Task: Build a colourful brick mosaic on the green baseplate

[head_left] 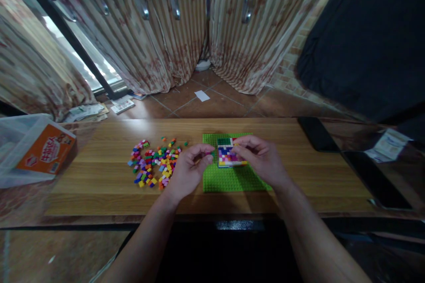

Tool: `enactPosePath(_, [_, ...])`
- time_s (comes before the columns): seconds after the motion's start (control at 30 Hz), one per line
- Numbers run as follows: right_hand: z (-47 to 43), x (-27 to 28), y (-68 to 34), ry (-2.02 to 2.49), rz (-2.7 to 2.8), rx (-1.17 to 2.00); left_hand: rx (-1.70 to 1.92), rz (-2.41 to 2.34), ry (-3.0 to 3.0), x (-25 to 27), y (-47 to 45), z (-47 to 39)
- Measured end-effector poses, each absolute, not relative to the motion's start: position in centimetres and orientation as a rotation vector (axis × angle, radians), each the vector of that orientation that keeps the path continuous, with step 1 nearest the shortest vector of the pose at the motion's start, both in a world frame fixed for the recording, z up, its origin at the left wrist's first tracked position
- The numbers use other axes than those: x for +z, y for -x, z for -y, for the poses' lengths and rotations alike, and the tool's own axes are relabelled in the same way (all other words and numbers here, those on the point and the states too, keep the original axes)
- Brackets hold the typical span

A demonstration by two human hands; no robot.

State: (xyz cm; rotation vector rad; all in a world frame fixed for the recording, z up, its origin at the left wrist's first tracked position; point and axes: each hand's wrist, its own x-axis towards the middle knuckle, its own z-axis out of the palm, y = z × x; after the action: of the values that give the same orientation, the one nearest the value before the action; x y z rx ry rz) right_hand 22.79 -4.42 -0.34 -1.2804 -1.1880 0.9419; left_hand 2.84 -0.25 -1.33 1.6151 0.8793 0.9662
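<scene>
At centre, on the baseplate, find the mosaic, right of the loose bricks. Probably mid-placement; should call for careful alignment. Bent toward a pinch in left hand, beside the mosaic, and right hand, covering its right side. Cannot tell what, if anything, is gripped: too small.

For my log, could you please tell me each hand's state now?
Left hand: pinched, apparently holding a small brick.
Right hand: over the brick panel; grip cannot be told.

The left hand and right hand are bare, as are both forearms.
</scene>
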Motion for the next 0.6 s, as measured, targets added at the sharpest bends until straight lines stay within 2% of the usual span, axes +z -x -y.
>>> enactPosePath(0.23, [5.2,-0.6,-25.0,1.416,1.487,0.792,0.939,-1.039,-1.558,-1.4,-2.7,-0.1])
enactPosePath(0.37, [5.2,-0.5,-25.3,1.494,1.666,0.592,0.924,-1.049,-1.544,-1.7,-2.9,-0.1])
enactPosePath(0.5, [4.8,-0.9,-25.3,1.423,1.667,0.41,0.893,-1.056,-1.571,-2.2,-3.1,-0.1])
enactPosePath(0.6, [4.7,-1.4,-25.4,1.443,1.588,0.453,0.844,-1.047,-1.587,-2.6,-3.3,-0.1])
